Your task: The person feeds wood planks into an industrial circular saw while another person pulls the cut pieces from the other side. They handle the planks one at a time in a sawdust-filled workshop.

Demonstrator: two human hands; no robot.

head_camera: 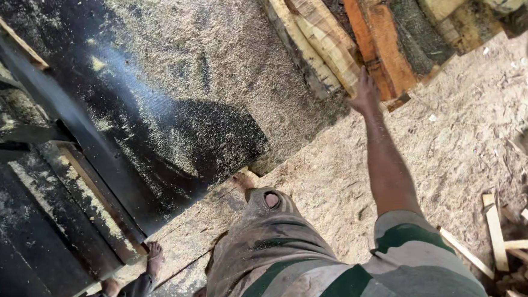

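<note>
1. My right hand [365, 95] is grasping the end of a pale plank [321, 34] in the timber stack [390, 33].
2. My left hand is out of sight.
3. Offcuts [522, 243] lie well apart from the stack, on the sawdust floor [456, 144].

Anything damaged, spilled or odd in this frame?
Sawdust covers the ground and the dark machine table. The trousers have a hole at the knee. Offcuts lie scattered at right. The right hand touches a stacked plank.
</note>
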